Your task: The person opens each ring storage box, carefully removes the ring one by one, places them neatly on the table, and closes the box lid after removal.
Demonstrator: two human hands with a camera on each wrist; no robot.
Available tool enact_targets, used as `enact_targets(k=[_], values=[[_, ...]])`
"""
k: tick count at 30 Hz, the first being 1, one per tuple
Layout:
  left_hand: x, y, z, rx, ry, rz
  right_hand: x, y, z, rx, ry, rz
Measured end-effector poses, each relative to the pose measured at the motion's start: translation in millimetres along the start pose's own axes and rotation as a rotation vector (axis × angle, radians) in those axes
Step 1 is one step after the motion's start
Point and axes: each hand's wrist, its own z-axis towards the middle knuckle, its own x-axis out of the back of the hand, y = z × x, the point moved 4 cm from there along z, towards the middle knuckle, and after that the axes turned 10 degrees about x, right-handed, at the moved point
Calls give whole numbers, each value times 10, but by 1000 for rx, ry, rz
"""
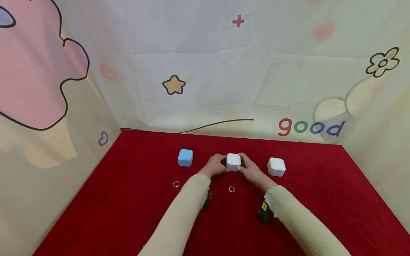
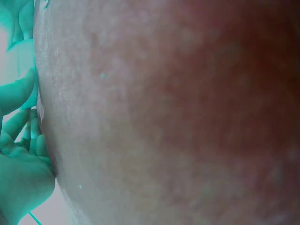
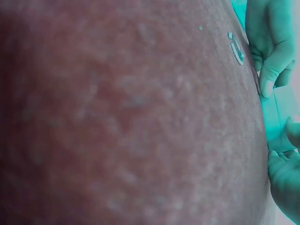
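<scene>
A small white box (image 1: pixel 233 160) with rounded corners sits on the red cloth, between both hands. My left hand (image 1: pixel 215 165) holds its left side, thumb toward the near edge. On the opposite side, my right hand (image 1: pixel 253 171) grips it with thumb in front and fingers behind. The lid looks closed. Nearer to me, below the box, lies a silver ring (image 1: pixel 229 190) with a gap in its band. Both wrist views are mostly filled by blurred cloth; the box (image 3: pixel 279 112) and fingers show at the right wrist view's right edge.
A light blue box (image 1: pixel 185 158) stands to the left, with a gold ring (image 1: pixel 176 186) lying in front of it. Another white box (image 1: pixel 276 166) is to the right. A printed curtain (image 1: pixel 205 89) rises behind the red cloth (image 1: pixel 134 199) and along its sides.
</scene>
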Motion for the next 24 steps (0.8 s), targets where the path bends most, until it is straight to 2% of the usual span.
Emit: enact_targets(k=[3, 12, 24], values=[[-4, -20, 14, -11, -4, -19, 4, 0, -9, 2, 2, 10], [14, -38, 41, -29, -8, 4, 51, 9, -17, -18, 14, 22], [48, -15, -5, 12, -57, -15, 98, -42, -100, -44, -2, 5]])
